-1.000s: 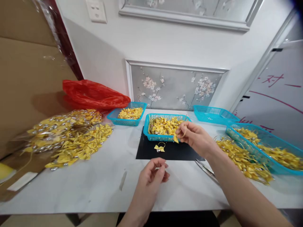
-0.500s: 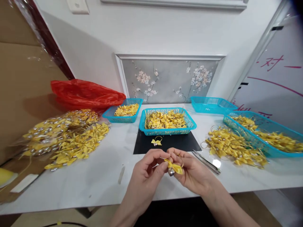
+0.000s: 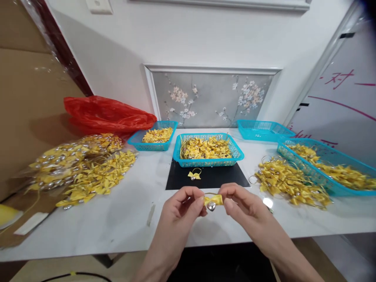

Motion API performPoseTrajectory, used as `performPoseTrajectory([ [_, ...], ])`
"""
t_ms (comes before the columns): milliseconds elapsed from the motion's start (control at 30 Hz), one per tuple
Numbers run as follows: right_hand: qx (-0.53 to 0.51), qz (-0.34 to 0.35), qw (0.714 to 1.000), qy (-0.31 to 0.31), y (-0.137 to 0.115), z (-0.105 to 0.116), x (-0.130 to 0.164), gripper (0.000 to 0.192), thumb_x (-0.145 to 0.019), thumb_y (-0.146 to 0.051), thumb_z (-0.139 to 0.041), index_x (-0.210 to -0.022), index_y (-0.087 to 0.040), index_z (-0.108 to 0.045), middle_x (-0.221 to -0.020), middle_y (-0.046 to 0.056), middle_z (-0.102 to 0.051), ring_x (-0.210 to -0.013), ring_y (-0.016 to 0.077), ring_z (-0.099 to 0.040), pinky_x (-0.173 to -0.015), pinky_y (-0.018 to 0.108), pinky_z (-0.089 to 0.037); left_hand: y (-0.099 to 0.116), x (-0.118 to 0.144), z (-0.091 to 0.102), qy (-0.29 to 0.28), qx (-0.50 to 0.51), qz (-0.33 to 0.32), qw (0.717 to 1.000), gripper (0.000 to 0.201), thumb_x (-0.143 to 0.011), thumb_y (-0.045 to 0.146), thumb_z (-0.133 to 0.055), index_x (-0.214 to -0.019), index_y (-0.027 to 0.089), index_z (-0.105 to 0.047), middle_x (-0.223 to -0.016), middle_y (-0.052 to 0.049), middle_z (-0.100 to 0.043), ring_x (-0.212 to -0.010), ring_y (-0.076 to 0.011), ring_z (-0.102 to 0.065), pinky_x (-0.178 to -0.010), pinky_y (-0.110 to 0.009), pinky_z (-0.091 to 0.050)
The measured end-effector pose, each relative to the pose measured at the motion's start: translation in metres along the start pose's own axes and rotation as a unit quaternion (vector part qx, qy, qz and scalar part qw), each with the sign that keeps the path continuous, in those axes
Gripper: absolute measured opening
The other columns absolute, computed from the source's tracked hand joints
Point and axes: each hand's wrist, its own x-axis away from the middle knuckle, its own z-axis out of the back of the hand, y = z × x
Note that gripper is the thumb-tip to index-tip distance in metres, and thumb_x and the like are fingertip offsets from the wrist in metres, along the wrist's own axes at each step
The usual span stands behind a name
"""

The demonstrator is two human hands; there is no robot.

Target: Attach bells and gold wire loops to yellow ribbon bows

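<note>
Left hand (image 3: 180, 217) pinching one end of the yellow bow (image 3: 218, 199), right hand (image 3: 252, 215) seemingly grasping the other, silver heart (image 3: 211, 205) in between!

A crumpled red plastic bag (image 3: 107, 116) lies between brown cardboard (image 3: 26, 86) and a framed blossom panel (image 3: 207, 100) on the white wall (image 3: 205, 37); at far right, a whiteboard (image 3: 343, 117) bears red handwriting (image 3: 340, 78).

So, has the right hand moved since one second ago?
Yes: against the black mat, the right hand came toward the person, from the front right corner of the middle basket to the mat's near edge.
</note>
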Motion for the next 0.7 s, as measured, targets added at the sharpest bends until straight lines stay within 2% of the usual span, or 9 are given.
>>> performPoseTrajectory([
  [67,0.035,0.025,0.999,-0.008,-0.0063,-0.0020,-0.0012,0.020,-0.091,-0.037,-0.056,-0.079,-0.021,-0.062,-0.086,0.002,-0.057,-0.077,0.0173,-0.052,-0.065,0.027,-0.040,-0.0005,0.0015,-0.0010,-0.004,-0.011,-0.003,1.000,0.009,-0.081,0.028,-0.070,-0.078,0.019,-0.069,-0.069,0.002,-0.063,-0.068,-0.0134,-0.056,-0.068,-0.023,-0.046],
  [167,0.027,0.022,0.999,-0.009,-0.0099,-0.0034,-0.0026,0.027,-0.092,-0.036,-0.053,-0.070,-0.021,-0.056,-0.078,0.001,-0.054,-0.070,0.0158,-0.048,-0.061,0.026,-0.037,-0.0020,0.0020,0.0009,-0.009,0.006,0.001,1.000,0.014,-0.087,0.033,-0.063,-0.082,0.022,-0.069,-0.072,0.002,-0.062,-0.069,-0.0134,-0.056,-0.068,-0.023,-0.048],
  [367,-0.002,0.004,1.000,-0.013,-0.0080,-0.0027,0.0002,0.028,-0.094,-0.036,-0.051,-0.071,-0.020,-0.054,-0.077,-0.001,-0.051,-0.068,0.0142,-0.042,-0.059,0.026,-0.033,-0.0006,0.0000,0.0070,-0.025,0.019,0.008,0.999,0.025,-0.091,0.041,-0.056,-0.081,0.022,-0.070,-0.075,0.000,-0.063,-0.071,-0.0151,-0.056,-0.067,-0.025,-0.049],
  [533,0.037,0.010,0.999,-0.011,-0.0118,-0.0053,0.0014,0.027,-0.094,-0.037,-0.051,-0.074,-0.020,-0.056,-0.076,0.000,-0.051,-0.068,0.0147,-0.043,-0.060,0.027,-0.034,0.0029,0.0048,0.0059,-0.063,-0.050,0.007,0.997,0.019,-0.085,0.036,-0.064,-0.078,0.019,-0.070,-0.067,0.000,-0.062,-0.065,-0.0140,-0.054,-0.066,-0.024,-0.045],
  [700,0.041,-0.008,0.999,-0.015,-0.0095,-0.0065,-0.0002,0.031,-0.094,-0.042,-0.049,-0.073,-0.020,-0.055,-0.068,-0.002,-0.046,-0.063,0.0138,-0.040,-0.057,0.026,-0.032,0.0017,0.0052,0.0052,-0.055,-0.054,0.016,0.997,0.020,-0.085,0.034,-0.064,-0.075,0.018,-0.068,-0.065,0.001,-0.061,-0.064,-0.0135,-0.053,-0.065,-0.023,-0.044],
])
